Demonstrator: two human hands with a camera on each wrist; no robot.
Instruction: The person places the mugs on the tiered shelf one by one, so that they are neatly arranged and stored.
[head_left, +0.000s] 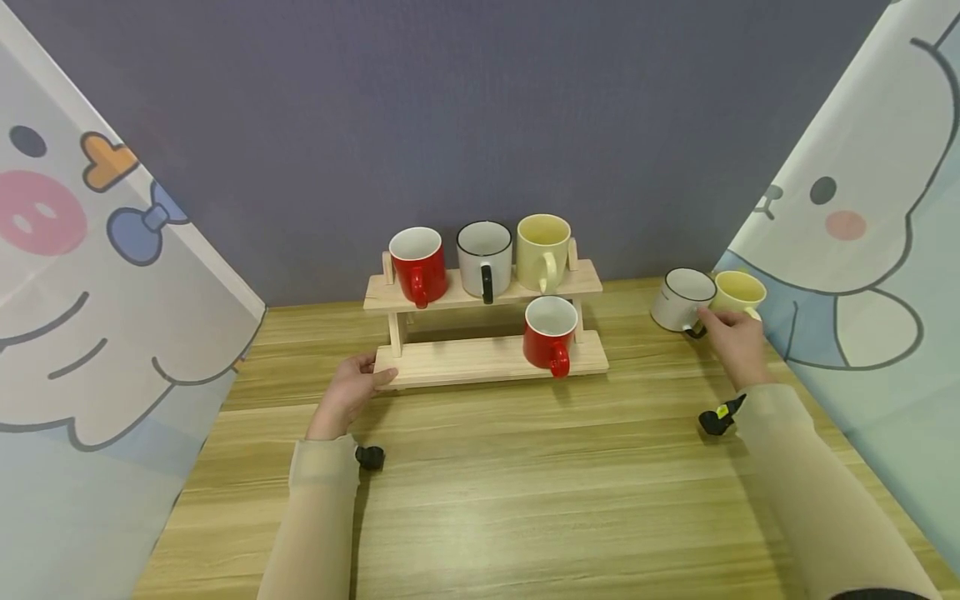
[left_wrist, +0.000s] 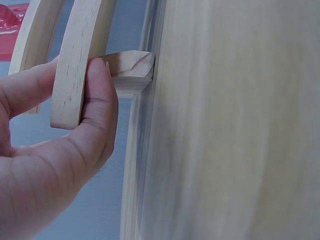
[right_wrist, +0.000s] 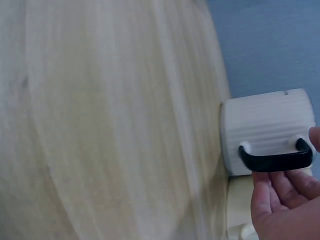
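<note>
My left hand [head_left: 351,392] grips the left end of the lower board of a small two-tier wooden rack [head_left: 457,360]. In the left wrist view, thumb and fingers lie on opposite sides of that board [left_wrist: 72,85]. At the right, my right hand [head_left: 737,343] holds a white mug [right_wrist: 270,120] near its black handle [right_wrist: 277,162], fingers beside the handle and thumb by the rim. Close behind that hand stands a yellow mug [head_left: 740,289], partly covered by it. A red mug [head_left: 550,332] sits at the right of the lower board.
On the upper board stand a red mug [head_left: 418,265], a white mug with a black handle [head_left: 485,258] and a yellow mug [head_left: 543,252]. The rack is on a wood-grain table [head_left: 525,475], before a dark back wall [head_left: 480,108]. Cartoon-printed panels [head_left: 862,250] flank both sides.
</note>
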